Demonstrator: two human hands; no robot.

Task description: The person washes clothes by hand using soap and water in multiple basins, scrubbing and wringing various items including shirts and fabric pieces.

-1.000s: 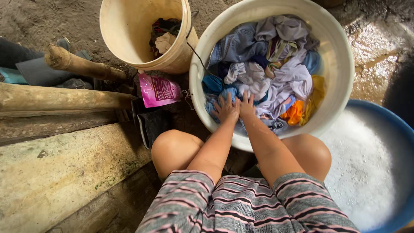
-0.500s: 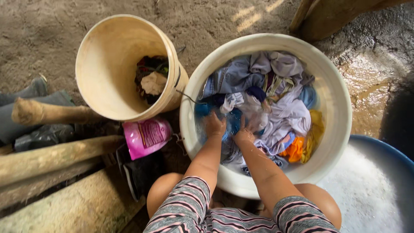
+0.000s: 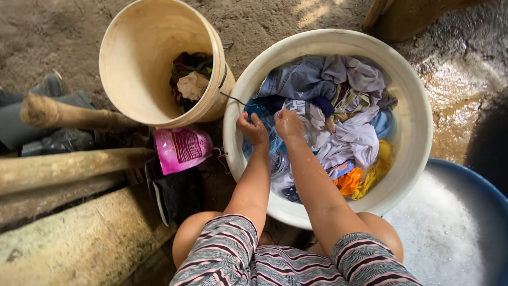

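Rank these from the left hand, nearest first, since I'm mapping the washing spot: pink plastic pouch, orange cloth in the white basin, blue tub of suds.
From the left hand:
1. Pink plastic pouch, on its left.
2. Orange cloth, lower right in the white basin.
3. Blue tub of suds, far right.

left hand (image 3: pixel 252 128): fingers curled, fisted | right hand (image 3: pixel 288 124): fingers curled, fisted

White basin (image 3: pixel 418 106) of blue, lilac, orange clothes (image 3: pixel 338 122); cream bucket (image 3: pixel 132 69); pink pouch (image 3: pixel 182 150); striped shorts (image 3: pixel 280 259)
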